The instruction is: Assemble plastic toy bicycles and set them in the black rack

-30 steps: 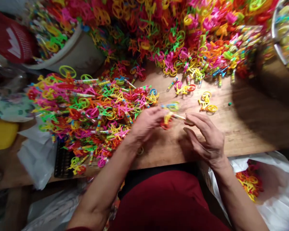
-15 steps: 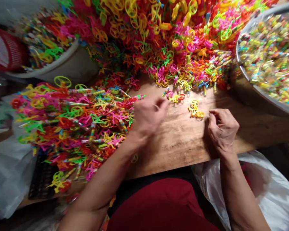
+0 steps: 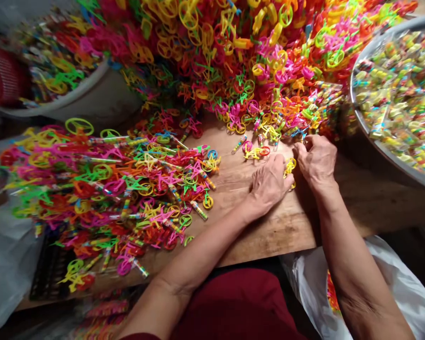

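Observation:
My left hand (image 3: 269, 185) rests low over the wooden table, its thumb and fingers closed on a yellow plastic toy bicycle (image 3: 291, 166). Just to the right, my right hand (image 3: 318, 159) is pinched at the front edge of the toy heap, its fingertips on a small candy-filled tube (image 3: 302, 138). Part of that tube is hidden by the fingers. Beyond my left hand lie a yellow toy bicycle with a red wheel (image 3: 257, 151) and a loose candy tube (image 3: 239, 144).
A large heap of colourful plastic toys (image 3: 212, 52) fills the back. On the left lies a pile of toys with candy tubes (image 3: 127, 184). A metal basin (image 3: 363, 120) of wrapped candies stands right, a grey tub (image 3: 92, 97) back left. A white plastic bag (image 3: 393, 278) hangs below the table's edge.
My left hand has moved right from the left pile to the yellow toy bicycle and closed on it. My right hand has moved up and slightly left to the candy tube.

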A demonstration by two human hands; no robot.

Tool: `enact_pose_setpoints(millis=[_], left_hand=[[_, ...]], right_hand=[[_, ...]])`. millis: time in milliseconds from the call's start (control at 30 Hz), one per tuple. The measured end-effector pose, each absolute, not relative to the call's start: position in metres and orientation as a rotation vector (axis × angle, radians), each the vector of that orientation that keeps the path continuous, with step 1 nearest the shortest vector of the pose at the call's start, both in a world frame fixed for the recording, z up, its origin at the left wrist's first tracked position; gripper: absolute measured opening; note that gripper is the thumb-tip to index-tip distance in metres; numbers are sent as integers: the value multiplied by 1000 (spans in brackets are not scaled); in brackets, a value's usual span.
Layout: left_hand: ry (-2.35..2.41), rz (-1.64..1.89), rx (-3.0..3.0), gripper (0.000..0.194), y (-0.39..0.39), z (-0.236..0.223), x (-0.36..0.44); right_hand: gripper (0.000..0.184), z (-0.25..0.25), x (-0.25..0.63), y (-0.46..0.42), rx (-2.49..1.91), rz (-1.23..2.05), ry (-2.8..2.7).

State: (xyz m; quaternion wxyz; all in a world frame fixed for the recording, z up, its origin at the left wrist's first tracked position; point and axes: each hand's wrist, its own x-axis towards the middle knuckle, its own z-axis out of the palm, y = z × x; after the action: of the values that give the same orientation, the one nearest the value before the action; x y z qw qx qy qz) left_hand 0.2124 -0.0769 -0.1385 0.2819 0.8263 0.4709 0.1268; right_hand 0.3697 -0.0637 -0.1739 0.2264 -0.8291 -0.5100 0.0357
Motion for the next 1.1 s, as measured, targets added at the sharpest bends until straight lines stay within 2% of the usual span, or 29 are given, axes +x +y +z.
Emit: enact_pose_setpoints(millis=[67,200,300,400,567,800,933,1100], left_hand=[[1210,451,2089,15,-75,-143,207],[1190,646,1546,30,-70,-139,185],[1124,630,1023,38,-65,-131,161],[1055,588,730,40,-64,-122,140],[934,435,591,16,-74,-115,123],[827,354,668,12,-83,-116,116],[819,298,684,3,-82,-122,113],[762,218,728,19,-81,-128,111]], right_hand=[[22,-170,371,-63,-2310,169,-1388],[20,-157,369,-73,-2334,286,-1360],[25,-147,359,-101,-2290,171,-1413],[27,-138,343,-137,-2016,107,-1547],[25,-138,314,-168,-1584,568,-1449],[18,-144,298,-164,-1459,817,-1240],[18,-140,295,-166,-1452,917,-1169],[22,-145,299,-170,-1402,1152,-958]])
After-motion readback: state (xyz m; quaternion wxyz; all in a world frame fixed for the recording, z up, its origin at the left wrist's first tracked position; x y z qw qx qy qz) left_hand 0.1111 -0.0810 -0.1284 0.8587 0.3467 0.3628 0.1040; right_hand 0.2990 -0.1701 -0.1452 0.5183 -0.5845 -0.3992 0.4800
